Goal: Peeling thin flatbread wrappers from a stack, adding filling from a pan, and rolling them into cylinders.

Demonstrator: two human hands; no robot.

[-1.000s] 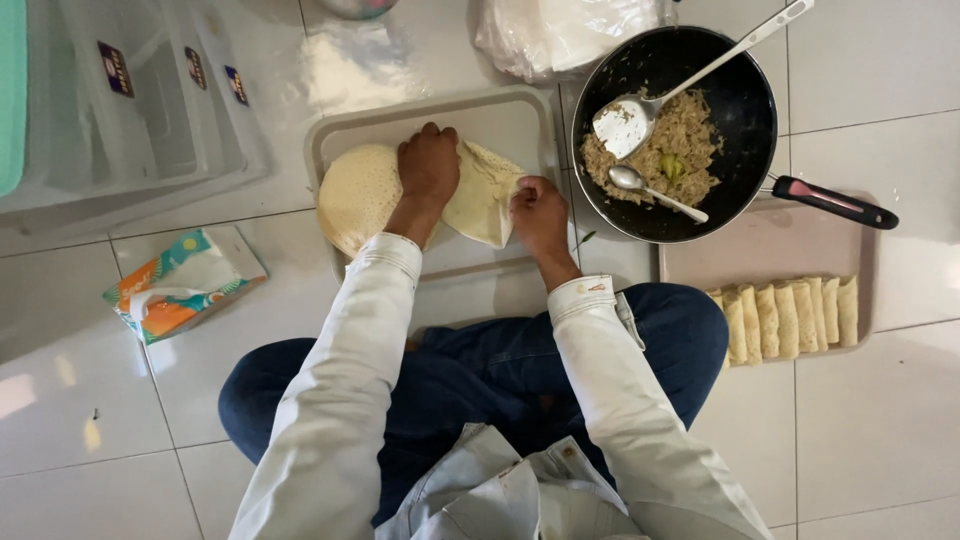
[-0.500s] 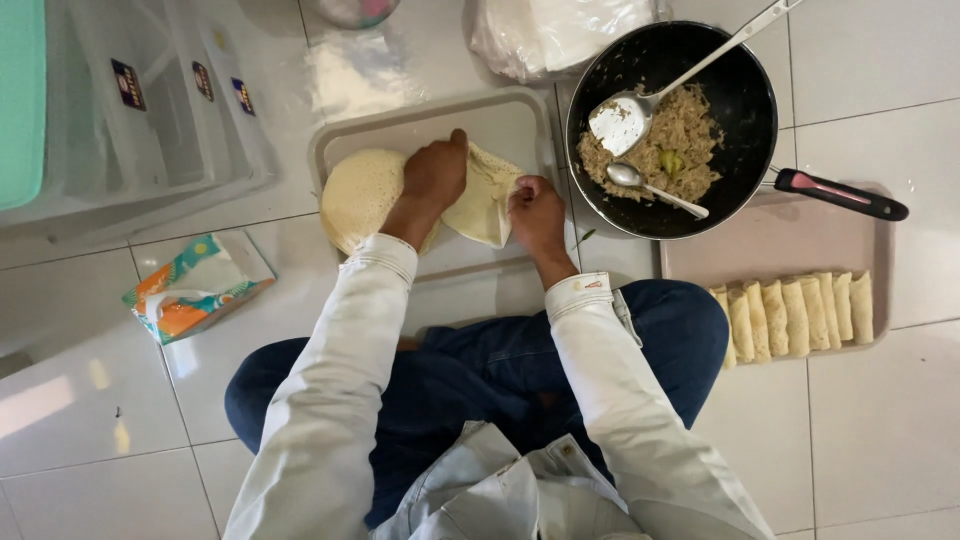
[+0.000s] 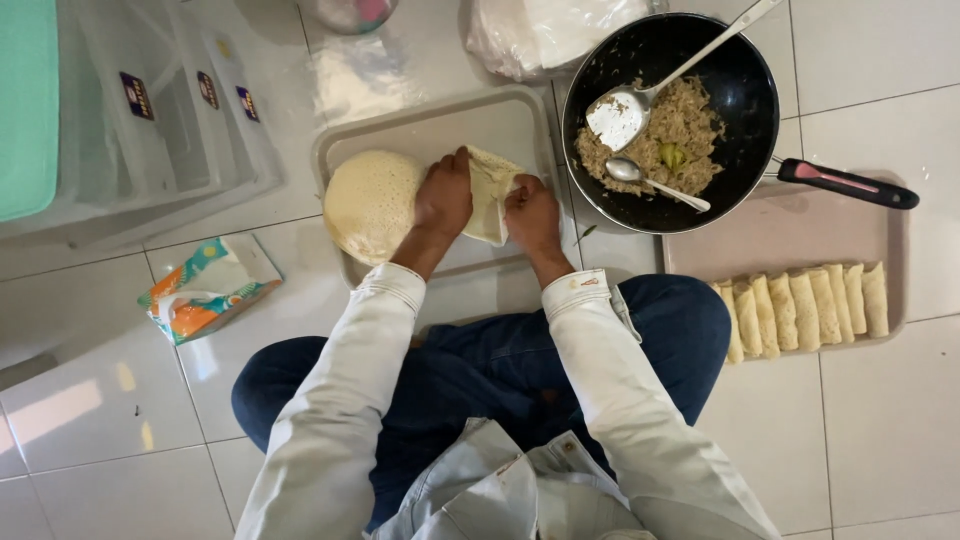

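**Evidently folding: both hands on a thin wrapper over the tray**

Both hands work at the middle of a grey tray (image 3: 520,115) set on the tiled floor in front of the seated person. The left hand (image 3: 445,195) lies palm down where a round stack of pale wrappers (image 3: 370,200), near the tray's left edge, meets a single wrapper (image 3: 490,190) pulled aside. That flat press probably keeps the sheet from sliding. The right hand (image 3: 530,215) sits at the wrapper's right side, fingers curled over its folded edge; its grip looks closed on the sheet, though the fingertips are hidden under the fold. The left hand's grip is flat and spread, pinching nothing that I can see.

Just beyond the tray's right edge stands a black pan (image 3: 740,90) of shredded filling, close enough to scoop from, with a ladle (image 3: 625,115) and a small spoon (image 3: 650,180) resting in it. A second tray (image 3: 780,235) beside the person's right knee carries a row of finished rolls (image 3: 805,305) along its near edge.
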